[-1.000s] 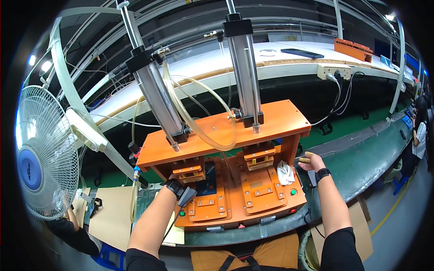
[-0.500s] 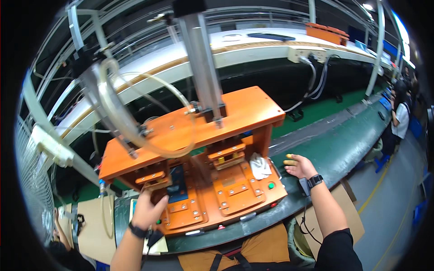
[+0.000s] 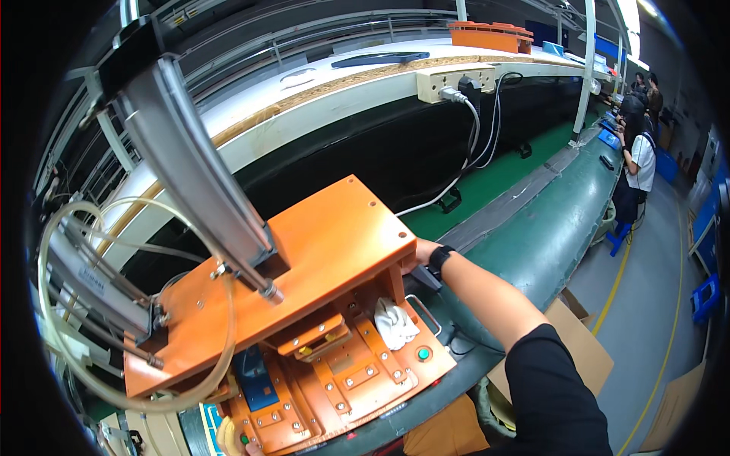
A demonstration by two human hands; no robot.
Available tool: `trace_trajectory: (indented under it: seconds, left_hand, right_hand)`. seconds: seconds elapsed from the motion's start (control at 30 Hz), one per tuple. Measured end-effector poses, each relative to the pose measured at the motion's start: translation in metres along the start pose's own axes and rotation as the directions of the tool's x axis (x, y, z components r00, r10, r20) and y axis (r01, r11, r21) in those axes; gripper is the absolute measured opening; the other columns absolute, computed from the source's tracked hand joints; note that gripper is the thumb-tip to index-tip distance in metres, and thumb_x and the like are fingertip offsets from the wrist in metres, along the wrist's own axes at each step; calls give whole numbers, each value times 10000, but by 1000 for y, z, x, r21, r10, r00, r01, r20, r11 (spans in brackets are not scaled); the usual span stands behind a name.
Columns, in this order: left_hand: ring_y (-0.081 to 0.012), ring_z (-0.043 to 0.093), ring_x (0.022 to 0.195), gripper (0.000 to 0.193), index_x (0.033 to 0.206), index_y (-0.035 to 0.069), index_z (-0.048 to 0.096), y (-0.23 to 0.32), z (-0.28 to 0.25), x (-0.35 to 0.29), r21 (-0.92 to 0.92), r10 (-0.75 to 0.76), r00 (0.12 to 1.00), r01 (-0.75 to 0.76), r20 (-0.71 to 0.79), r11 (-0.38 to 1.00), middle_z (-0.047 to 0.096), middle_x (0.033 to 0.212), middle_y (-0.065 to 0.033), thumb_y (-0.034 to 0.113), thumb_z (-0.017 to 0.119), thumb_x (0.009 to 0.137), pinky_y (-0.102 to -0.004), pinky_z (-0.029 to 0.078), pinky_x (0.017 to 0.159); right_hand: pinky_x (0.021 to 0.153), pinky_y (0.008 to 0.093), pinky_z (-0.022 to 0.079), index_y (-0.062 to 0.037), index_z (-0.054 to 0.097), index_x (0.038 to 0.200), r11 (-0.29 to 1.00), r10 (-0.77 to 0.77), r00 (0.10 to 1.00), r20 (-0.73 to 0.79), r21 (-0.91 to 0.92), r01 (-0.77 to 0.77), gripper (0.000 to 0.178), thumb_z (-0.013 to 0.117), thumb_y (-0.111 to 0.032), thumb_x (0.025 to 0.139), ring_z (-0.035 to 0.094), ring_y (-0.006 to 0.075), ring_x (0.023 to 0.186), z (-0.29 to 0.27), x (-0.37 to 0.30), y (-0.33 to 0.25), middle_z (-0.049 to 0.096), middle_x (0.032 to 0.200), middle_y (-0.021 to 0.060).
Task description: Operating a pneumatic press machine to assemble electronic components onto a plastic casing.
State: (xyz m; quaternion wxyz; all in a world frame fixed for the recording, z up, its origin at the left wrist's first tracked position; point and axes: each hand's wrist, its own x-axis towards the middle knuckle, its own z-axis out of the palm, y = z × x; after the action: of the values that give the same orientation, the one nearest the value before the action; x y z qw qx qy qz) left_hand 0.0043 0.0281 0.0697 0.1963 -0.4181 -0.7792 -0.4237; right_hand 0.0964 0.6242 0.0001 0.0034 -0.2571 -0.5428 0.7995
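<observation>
An orange press fixture with metal cylinders on top fills the lower left. My right hand reaches round its right side, the fingers hidden behind the orange upright. What it touches there I cannot see. At the lower edge my left hand shows only in part, with yellow on a fingertip, beside the left green button. A dark blue flat panel lies in the left station, under the top plate. Right of the second station's orange clamp block lies a crumpled white cloth, near another green button.
Clear hoses loop in front of the cylinders. A dark green bench runs off to the right, where other people sit. Behind stands a white shelf with a power strip and cables. Cardboard lies at lower right.
The view has swung right and closer to the press. My right hand has moved from above the bench to behind the press's right side. My left hand has dropped toward the lower edge.
</observation>
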Motion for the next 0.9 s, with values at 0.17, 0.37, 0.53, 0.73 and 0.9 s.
trace_trajectory:
  seconds: [0.17,0.37,0.53,0.73,0.9]
  left_hand:
    - [-389,560,1163,419,1241,-141,506,20,2,12,143,4,1000,0,-28,990,552,1274,-280,183,335,1038,-422,445,1020]
    - [-405,589,1098,542,1241,-128,528,38,8,19,39,-90,995,88,37,995,596,1199,-280,333,333,1035,-445,464,968]
    - [-395,595,1086,650,1238,-122,538,30,6,23,76,-2,1000,1,7,997,620,1157,-273,460,363,1008,-451,469,945]
    - [-388,635,997,691,1218,-134,539,-23,3,-18,188,49,995,-32,-88,982,629,1138,-274,503,397,992,-441,508,866]
    - [-369,633,996,745,1265,-139,486,-14,12,-17,-117,-90,991,79,-94,990,620,1152,-269,546,428,977,-405,520,853]
  right_hand:
    - [857,357,554,3,548,1276,965,-151,988,23,-214,153,403,496,-259,975,663,297,1047,20,3,-32,622,1228,222]
    - [797,450,542,-7,664,1051,523,-750,393,-532,-841,-141,450,697,-370,787,671,349,869,-94,3,-45,701,968,170]
    - [1004,442,463,-53,346,1464,457,-636,359,-683,-708,-538,1031,810,-489,653,536,370,1218,-89,-12,-58,551,1313,220]
    - [1007,369,466,5,444,1378,587,-596,433,-676,-735,-340,886,856,-308,659,564,340,1207,-104,-26,-60,584,1272,249]
    - [852,329,517,59,509,1275,738,-639,406,-653,-669,85,732,840,-271,711,668,238,944,-75,-82,-35,666,1083,185]
